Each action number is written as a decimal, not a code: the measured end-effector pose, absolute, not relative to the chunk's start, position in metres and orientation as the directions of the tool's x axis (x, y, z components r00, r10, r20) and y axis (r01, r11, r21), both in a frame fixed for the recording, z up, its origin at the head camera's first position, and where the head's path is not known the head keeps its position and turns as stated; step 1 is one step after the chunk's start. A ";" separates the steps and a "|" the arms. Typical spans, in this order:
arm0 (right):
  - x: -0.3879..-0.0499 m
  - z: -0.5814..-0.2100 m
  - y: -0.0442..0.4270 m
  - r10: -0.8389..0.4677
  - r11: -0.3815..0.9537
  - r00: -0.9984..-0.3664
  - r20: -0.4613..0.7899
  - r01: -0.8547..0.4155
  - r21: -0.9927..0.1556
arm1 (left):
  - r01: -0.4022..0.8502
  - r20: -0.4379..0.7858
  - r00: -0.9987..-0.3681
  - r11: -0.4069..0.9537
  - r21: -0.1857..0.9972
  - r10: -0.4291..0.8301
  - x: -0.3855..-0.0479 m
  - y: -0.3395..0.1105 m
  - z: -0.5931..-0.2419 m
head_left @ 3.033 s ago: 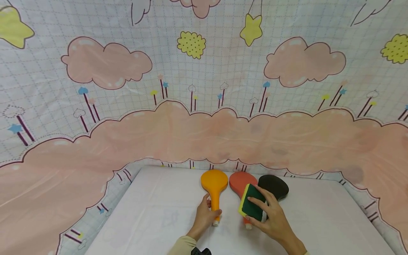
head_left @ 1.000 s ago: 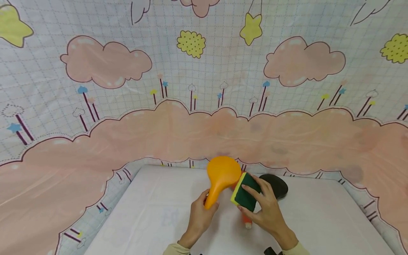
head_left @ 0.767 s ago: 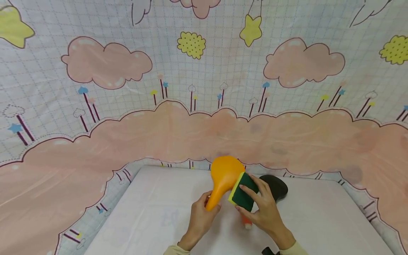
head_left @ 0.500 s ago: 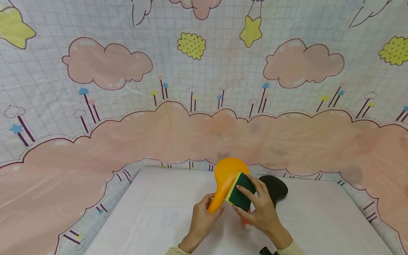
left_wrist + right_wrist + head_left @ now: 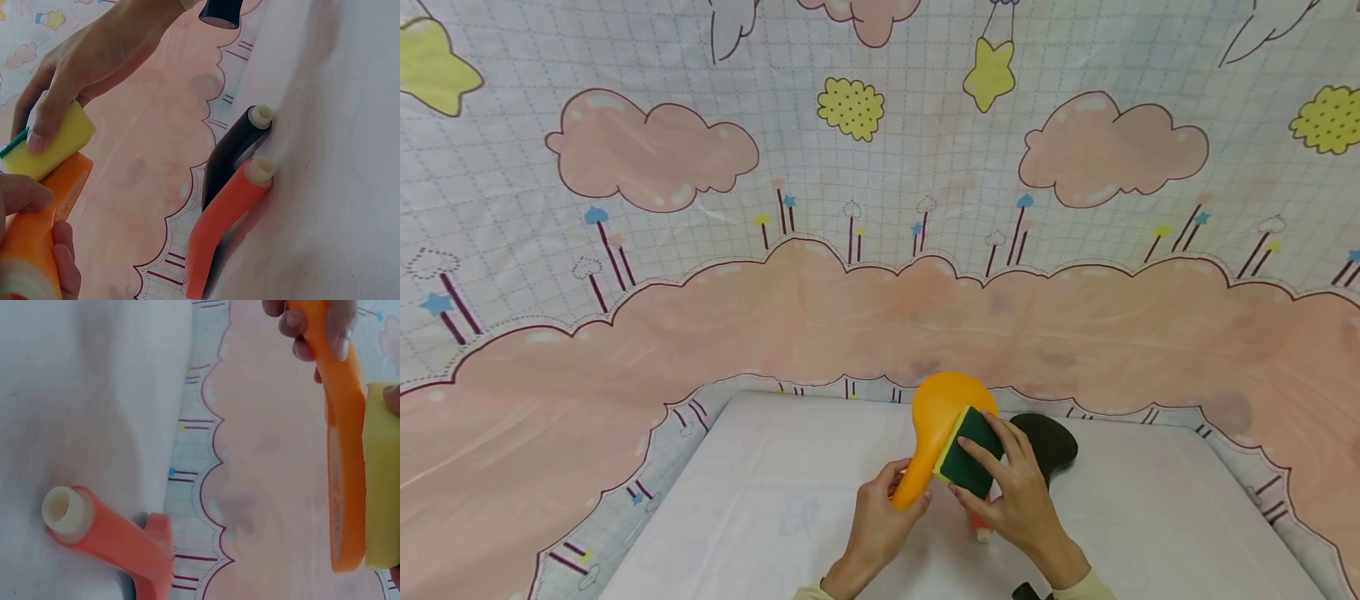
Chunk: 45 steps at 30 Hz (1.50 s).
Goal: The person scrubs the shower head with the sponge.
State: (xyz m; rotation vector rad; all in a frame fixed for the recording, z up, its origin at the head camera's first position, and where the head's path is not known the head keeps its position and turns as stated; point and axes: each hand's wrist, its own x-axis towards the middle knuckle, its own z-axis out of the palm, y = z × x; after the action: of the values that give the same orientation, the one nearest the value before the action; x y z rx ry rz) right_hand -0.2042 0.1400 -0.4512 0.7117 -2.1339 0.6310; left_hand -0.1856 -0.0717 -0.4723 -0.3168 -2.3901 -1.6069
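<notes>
The left hand (image 5: 880, 521) has its fingers and thumb curled snugly round the handle of an orange paddle (image 5: 942, 417). The right hand (image 5: 1018, 487) pinches a sponge (image 5: 961, 468) between its thumb and spread fingers, its green layer toward the palm.

The orange paddle is held above the table (image 5: 760, 492); its long axis runs away from the person, slanting to the right, with the round head at the far end and the handle's end near the left hand. The sponge's yellow side lies along the head's face, its long edge roughly following that axis.

Beneath, a red paddle (image 5: 228, 215) points its handle toward the person; a black paddle (image 5: 1045, 442) lies just to its right. Behind hangs a cloud-printed cloth (image 5: 850, 325).
</notes>
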 end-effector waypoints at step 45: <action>-0.196 -0.453 0.146 -0.263 0.745 -0.544 0.797 -0.639 -0.190 | 0.315 0.321 -0.946 0.322 0.893 0.038 -0.183 -0.071 -0.468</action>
State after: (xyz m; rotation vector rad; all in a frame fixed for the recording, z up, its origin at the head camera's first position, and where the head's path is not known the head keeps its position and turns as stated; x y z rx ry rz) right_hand -0.1964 0.1456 -0.4534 0.6751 -2.1440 0.6014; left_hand -0.1828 -0.0708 -0.4683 -0.3212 -2.3477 -1.6695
